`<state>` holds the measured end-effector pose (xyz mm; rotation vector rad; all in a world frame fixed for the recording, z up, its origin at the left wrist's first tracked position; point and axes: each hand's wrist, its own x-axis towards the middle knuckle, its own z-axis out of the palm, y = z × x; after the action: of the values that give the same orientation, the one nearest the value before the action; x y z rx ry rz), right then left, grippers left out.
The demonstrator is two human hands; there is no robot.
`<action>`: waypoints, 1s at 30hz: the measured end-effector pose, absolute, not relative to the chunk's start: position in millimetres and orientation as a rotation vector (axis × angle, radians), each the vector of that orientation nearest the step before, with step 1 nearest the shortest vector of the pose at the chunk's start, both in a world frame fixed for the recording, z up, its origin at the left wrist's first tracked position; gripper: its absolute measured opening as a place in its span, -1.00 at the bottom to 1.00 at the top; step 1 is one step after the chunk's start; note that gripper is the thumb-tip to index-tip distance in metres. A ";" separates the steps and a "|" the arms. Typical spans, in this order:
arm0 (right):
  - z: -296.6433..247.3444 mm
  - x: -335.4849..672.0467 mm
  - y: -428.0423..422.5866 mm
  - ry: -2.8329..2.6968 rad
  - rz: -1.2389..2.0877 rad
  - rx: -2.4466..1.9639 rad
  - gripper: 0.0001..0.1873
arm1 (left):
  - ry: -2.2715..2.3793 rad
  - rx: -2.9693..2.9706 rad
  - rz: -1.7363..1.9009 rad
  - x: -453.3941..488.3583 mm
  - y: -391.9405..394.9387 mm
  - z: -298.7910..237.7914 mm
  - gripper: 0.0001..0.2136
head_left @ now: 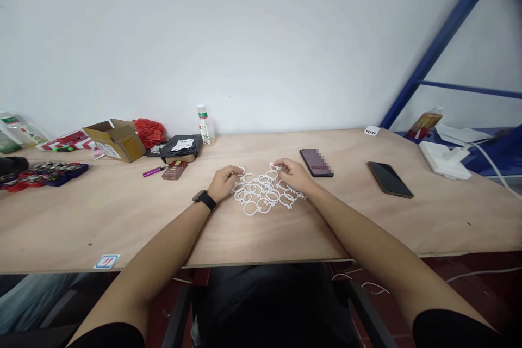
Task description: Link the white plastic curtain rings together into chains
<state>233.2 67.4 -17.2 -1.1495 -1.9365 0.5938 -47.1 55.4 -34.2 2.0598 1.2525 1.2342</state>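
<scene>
White plastic rings (263, 193), linked into a flat mesh, lie on the plywood desk (122, 217) directly between both hands. The left hand (223, 182) pinches the mesh's left edge, fingers curled shut on a ring. The right hand (294, 175) pinches the far right corner likewise. The mesh's long axis runs from one hand to the other, both equally near. Two phones (317, 163) lie just right of the right fingers; a lighter (154, 171) lies well left.
</scene>
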 end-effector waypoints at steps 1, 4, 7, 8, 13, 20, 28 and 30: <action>-16.8 232.5 67.1 -1.969 0.591 -1.148 -0.64 | 1.294 2.111 1.261 -49.4 58.2 -34.2 -0.72; -14.7 231.5 65.9 -2.038 0.537 -1.123 -0.68 | 1.507 2.254 1.156 -58.2 66.2 -35.7 -0.69; -13.4 231.7 65.0 -2.062 0.503 -1.116 -0.71 | 1.764 2.318 0.877 -65.0 70.7 -40.0 -0.67; -13.3 232.0 64.8 -2.064 0.508 -1.125 -0.72 | 1.806 2.320 0.801 -66.0 71.2 -41.5 -0.66; -12.6 232.8 63.9 -2.078 0.532 -1.171 -0.75 | 1.790 2.338 0.646 -64.6 69.7 -43.1 -0.63; -12.9 232.7 63.5 -2.091 0.518 -1.166 -0.76 | 1.848 2.289 0.703 -63.6 65.3 -34.1 -0.71; -13.9 232.5 63.4 -2.104 0.551 -1.145 -0.76 | 1.806 2.231 0.920 -63.0 59.9 -29.8 -0.76; -13.7 232.5 63.1 -2.102 0.552 -1.144 -0.76 | 1.713 2.141 1.021 -61.0 58.6 -29.0 -0.75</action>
<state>232.5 63.1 -13.7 -1.1442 -2.1020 0.5525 -61.0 58.6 -29.0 2.1407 1.7129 1.0214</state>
